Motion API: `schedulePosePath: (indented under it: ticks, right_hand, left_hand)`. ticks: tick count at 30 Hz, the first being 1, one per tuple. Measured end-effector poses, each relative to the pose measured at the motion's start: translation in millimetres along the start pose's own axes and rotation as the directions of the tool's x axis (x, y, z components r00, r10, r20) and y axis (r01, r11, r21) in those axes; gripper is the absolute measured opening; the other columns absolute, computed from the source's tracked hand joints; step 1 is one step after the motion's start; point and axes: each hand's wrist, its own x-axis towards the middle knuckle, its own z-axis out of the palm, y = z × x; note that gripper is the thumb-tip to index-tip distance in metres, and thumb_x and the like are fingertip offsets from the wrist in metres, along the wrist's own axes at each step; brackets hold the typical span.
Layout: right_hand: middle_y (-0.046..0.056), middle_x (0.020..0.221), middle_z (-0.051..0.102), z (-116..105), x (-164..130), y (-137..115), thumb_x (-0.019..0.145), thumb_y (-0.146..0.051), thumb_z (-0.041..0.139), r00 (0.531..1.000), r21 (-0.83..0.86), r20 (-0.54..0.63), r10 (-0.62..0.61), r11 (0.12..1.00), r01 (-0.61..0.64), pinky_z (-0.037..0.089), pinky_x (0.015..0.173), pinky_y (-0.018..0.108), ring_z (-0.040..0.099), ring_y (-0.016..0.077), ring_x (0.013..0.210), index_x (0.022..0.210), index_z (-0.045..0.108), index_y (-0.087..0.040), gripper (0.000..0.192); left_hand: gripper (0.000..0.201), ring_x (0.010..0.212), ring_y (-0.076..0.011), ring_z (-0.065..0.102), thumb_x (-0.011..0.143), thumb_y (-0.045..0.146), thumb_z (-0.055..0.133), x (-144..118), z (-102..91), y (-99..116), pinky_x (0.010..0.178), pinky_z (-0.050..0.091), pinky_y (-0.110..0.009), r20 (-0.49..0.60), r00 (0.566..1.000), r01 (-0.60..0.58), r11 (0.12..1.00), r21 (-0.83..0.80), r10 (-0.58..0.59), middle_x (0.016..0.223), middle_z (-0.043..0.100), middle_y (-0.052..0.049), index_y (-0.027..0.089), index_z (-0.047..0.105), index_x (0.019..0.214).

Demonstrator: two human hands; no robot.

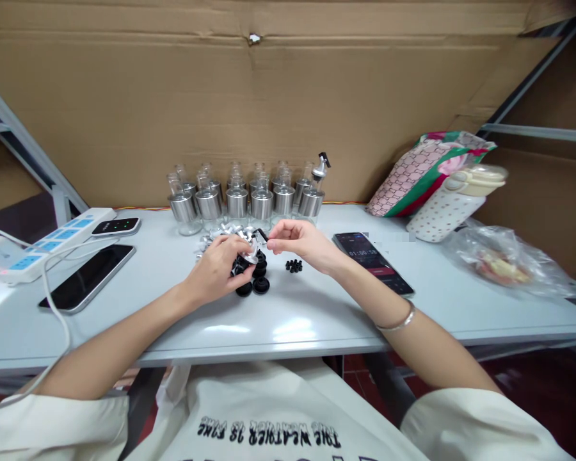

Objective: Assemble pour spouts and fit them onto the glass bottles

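My left hand (221,266) is closed round a silver pour spout (253,248) with a black base. At the spout's tip, the fingers of my right hand (302,243) pinch a small black cap (262,235). Beneath and beside my left hand lie several black round stoppers (261,285), partly hidden by the fingers. A heap of silver spout parts (230,229) sits just behind that hand. Below my right hand is a cluster of tiny black pieces (294,266).
Glass bottles with steel sleeves (262,203) stand in rows at the back; one carries a finished-looking spout (320,166). Phones (89,278) (374,262) lie on both sides. A power strip (52,240) is left; a patterned pouch (413,176), tumbler (454,205) and plastic bag (509,262) are right.
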Motion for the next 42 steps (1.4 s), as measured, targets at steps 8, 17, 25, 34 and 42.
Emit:
schedulePosePath:
  ticks: [8, 17, 25, 34, 42]
  right_hand:
    - [-0.002, 0.065, 0.061, 2, -1, -2, 0.065, -0.034, 0.076, 0.999, -0.039, -0.029, -0.040, 0.999, 0.039, 0.044, 0.065, 0.028, 0.054, 0.0102, 0.062, 0.074, 0.059, -0.016, 0.026]
    - [-0.004, 0.064, 0.058, 8, -3, 0, 0.065, -0.031, 0.076, 0.998, -0.022, 0.031, -0.049, 0.999, 0.050, 0.042, 0.059, 0.026, 0.053, 0.0096, 0.059, 0.073, 0.056, -0.017, 0.025]
    - [-0.003, 0.064, 0.057, 13, -4, 2, 0.063, -0.031, 0.077, 0.996, -0.028, 0.090, -0.029, 0.999, 0.031, 0.043, 0.060, 0.026, 0.053, 0.0097, 0.059, 0.067, 0.056, -0.016, 0.026]
    - [-0.003, 0.065, 0.059, 6, -1, 4, 0.065, -0.035, 0.075, 0.996, -0.080, 0.001, -0.088, 0.993, 0.088, 0.045, 0.062, 0.027, 0.055, 0.0109, 0.060, 0.077, 0.058, -0.017, 0.028]
    - [-0.003, 0.064, 0.059, 6, 0, 6, 0.066, -0.032, 0.074, 0.997, -0.087, 0.015, -0.076, 0.993, 0.077, 0.044, 0.061, 0.027, 0.055, 0.0105, 0.059, 0.076, 0.059, -0.017, 0.024]
  left_hand:
    - [0.032, 0.080, -0.0173, 0.059, 0.087, 0.020, 0.054, 1, -0.4, 0, 0.087, 0.045, -0.039, -0.034, 0.999, -0.034, 0.999, 0.041, 0.036, 0.098, 0.063, -0.004, 0.021, 0.037, 0.115]
    - [0.054, 0.085, -0.0191, 0.059, 0.085, 0.023, 0.056, -1, 0.8, 0, 0.089, 0.043, -0.038, 0.059, 0.996, 0.074, 0.997, 0.011, -0.074, 0.094, 0.062, -0.004, 0.020, 0.028, 0.132]
    - [0.053, 0.089, -0.0190, 0.058, 0.087, 0.025, 0.051, 1, -0.5, 3, 0.089, 0.042, -0.035, 0.098, 0.985, 0.146, 0.989, -0.025, -0.143, 0.099, 0.061, -0.005, 0.019, 0.032, 0.136]
    - [0.080, 0.083, -0.0169, 0.056, 0.080, 0.018, 0.057, -1, 0.9, 2, 0.089, 0.042, -0.035, 0.146, 0.979, 0.146, 0.989, -0.010, -0.143, 0.094, 0.058, -0.001, 0.024, 0.010, 0.145]
    - [0.072, 0.085, -0.0171, 0.056, 0.084, 0.019, 0.056, -1, 2.7, 1, 0.091, 0.041, -0.035, 0.098, 0.990, 0.102, 0.994, -0.041, -0.098, 0.095, 0.059, -0.002, 0.023, 0.017, 0.144]
